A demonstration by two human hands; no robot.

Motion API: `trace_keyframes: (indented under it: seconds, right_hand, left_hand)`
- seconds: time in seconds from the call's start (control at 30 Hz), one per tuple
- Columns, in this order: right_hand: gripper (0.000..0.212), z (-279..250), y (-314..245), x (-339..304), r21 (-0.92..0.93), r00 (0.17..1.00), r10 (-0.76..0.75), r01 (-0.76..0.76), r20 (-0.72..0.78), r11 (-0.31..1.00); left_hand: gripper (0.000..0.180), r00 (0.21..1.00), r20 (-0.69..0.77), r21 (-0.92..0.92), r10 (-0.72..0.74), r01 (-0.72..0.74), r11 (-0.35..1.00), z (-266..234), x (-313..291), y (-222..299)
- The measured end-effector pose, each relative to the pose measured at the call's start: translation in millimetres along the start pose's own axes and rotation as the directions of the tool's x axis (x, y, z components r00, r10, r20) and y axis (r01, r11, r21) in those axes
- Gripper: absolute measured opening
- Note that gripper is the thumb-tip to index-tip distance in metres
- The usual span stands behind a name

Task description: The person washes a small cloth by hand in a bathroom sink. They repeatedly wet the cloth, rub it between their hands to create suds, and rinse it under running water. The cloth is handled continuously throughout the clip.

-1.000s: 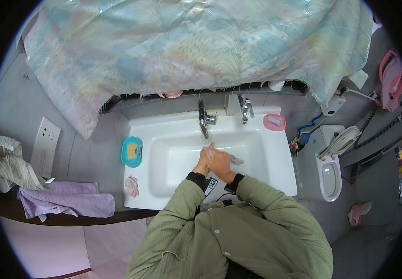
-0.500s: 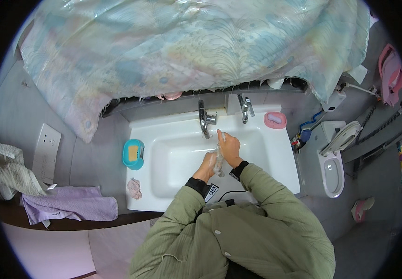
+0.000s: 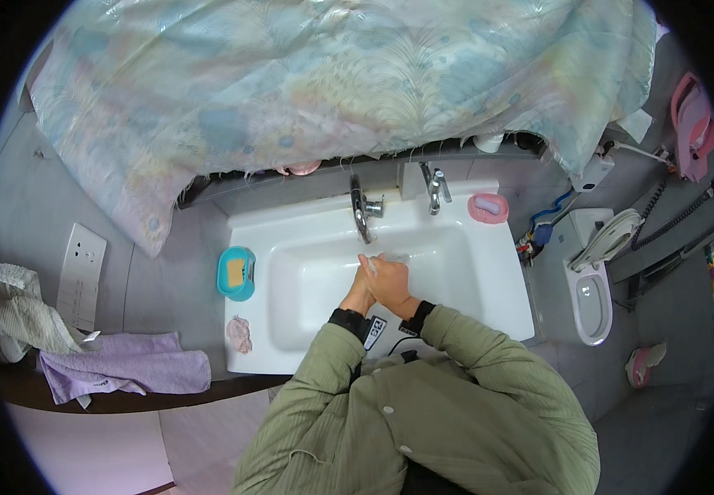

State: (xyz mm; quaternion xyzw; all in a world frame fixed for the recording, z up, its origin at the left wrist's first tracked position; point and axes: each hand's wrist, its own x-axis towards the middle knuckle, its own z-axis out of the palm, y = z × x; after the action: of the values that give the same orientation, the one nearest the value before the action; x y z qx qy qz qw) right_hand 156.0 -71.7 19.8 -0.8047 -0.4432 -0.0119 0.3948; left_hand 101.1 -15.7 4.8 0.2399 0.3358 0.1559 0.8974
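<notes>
Over the white sink [image 3: 287, 309], my right hand [image 3: 390, 283] lies across my left hand [image 3: 359, 292], their fingers closed together. A bit of something whitish and wet, like cloth or suds, shows at the fingers; most of it is hidden between the palms. Just beyond the fingertips is the spout of a metal faucet [image 3: 359, 206], and a second metal faucet [image 3: 435, 190] stands to its right. Black bands circle both wrists below green sleeves.
On the left rim sit a blue soap dish [image 3: 249, 284] with a yellow bar [image 3: 236, 273] and a crumpled pinkish cloth [image 3: 240, 335]. A pink soap dish [image 3: 489, 216] occupies the back right corner. Farther right is a toilet [image 3: 592, 305]; a purple towel [image 3: 146, 363] lies left.
My hands have come closer together, the right folding over the left. The whitish wet stuff that hung between them is now mostly covered.
</notes>
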Motion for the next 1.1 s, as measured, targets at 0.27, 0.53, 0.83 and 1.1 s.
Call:
trace_keyframes:
  seconds: [0.27, 0.53, 0.83, 1.1]
  right_hand:
    - [0.045, -6, 64, 38, 0.603, 0.881, 0.474, -0.374, -0.007, 0.704]
    - [0.031, -42, 64, 28, 0.843, 0.701, 0.495, -0.521, 0.513, -0.135]
    - [0.034, -58, 48, 27, 0.84, 0.706, 0.484, -0.525, 0.517, -0.133]
    - [0.034, -52, 21, 9, 0.646, 0.813, 0.13, -0.538, 0.568, 0.541]
  left_hand:
    - [0.043, 0.936, 0.281, 0.301, -0.213, 0.125, 0.945, -19, -28, 31]
    - [0.022, 0.937, 0.343, 0.538, -0.07, -0.135, 0.832, -19, -58, 41]
    - [0.02, 0.971, 0.174, 0.478, 0.165, -0.229, 0.848, -11, -58, 37]
    - [0.029, 0.95, 0.049, 0.312, 0.309, -0.309, 0.898, -9, -44, 43]
